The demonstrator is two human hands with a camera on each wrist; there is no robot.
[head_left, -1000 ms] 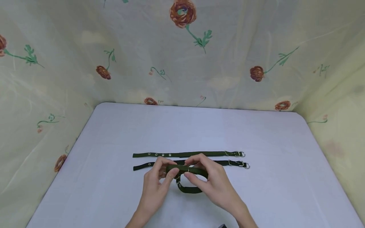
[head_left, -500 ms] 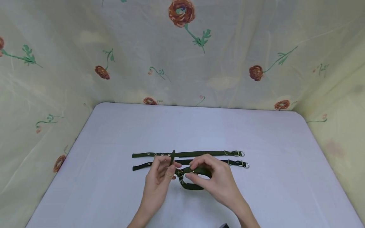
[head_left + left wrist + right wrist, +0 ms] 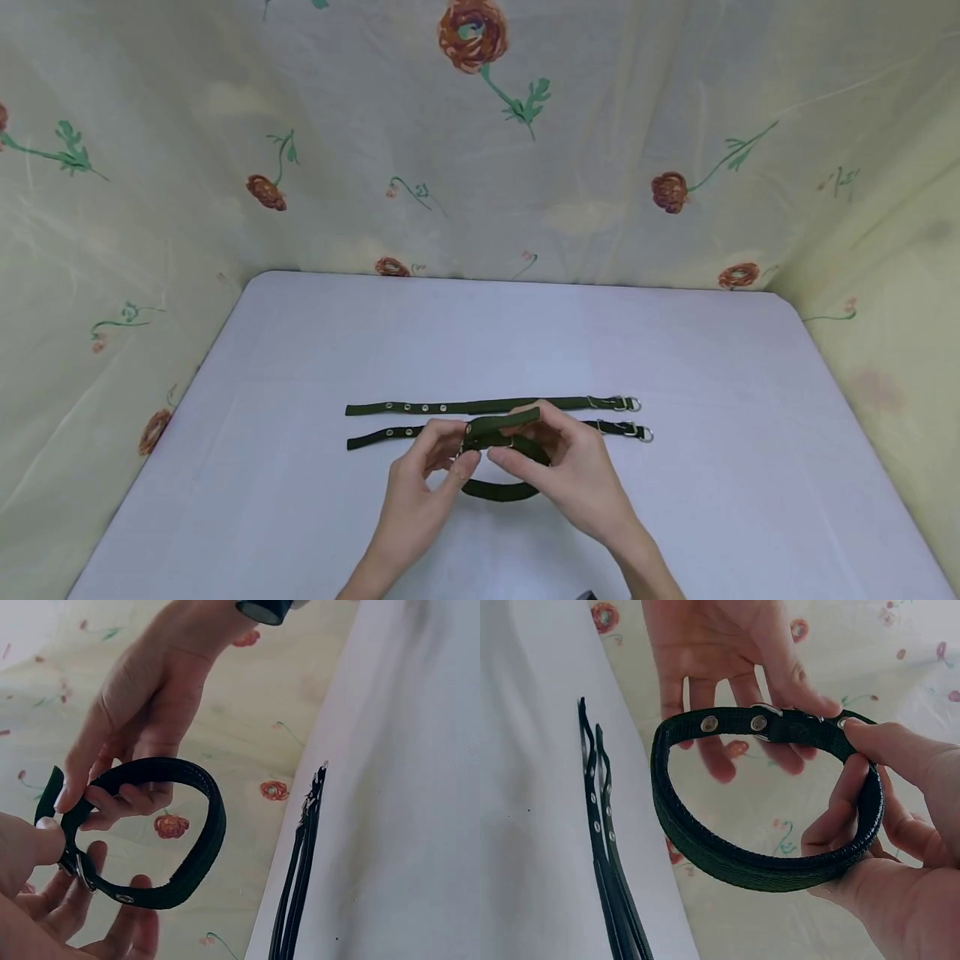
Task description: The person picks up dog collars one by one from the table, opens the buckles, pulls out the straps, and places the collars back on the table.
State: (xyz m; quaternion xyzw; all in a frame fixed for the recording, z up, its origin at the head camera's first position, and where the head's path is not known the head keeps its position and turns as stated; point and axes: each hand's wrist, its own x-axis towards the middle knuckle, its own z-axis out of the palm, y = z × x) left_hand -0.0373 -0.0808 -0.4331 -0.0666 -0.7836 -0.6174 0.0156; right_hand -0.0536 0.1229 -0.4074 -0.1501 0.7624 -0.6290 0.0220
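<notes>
A dark green collar [image 3: 501, 491] is closed into a loop and held up above the table. Its metal buckle and eyelets [image 3: 709, 724] show in the right wrist view. My left hand [image 3: 420, 492] pinches it by the buckle, thumb in front and the other fingers behind. With thumb and fingers, my right hand [image 3: 585, 475] grips the band just right of the buckle, where the loose strap end points right. Two more collars lie stretched out behind the hands, one farther back [image 3: 555, 404] and one nearer [image 3: 367, 439], partly covered by the hands.
The white table [image 3: 247, 500] has a floral curtain [image 3: 585, 125] behind it and on both sides. Metal rings on the two lying collars face right. A small dark object [image 3: 587, 596] shows at the bottom edge of the head view.
The collar's loose end stood upright at my left fingers half a second ago; now it lies over toward my right hand. Both hands stay close together on the collar.
</notes>
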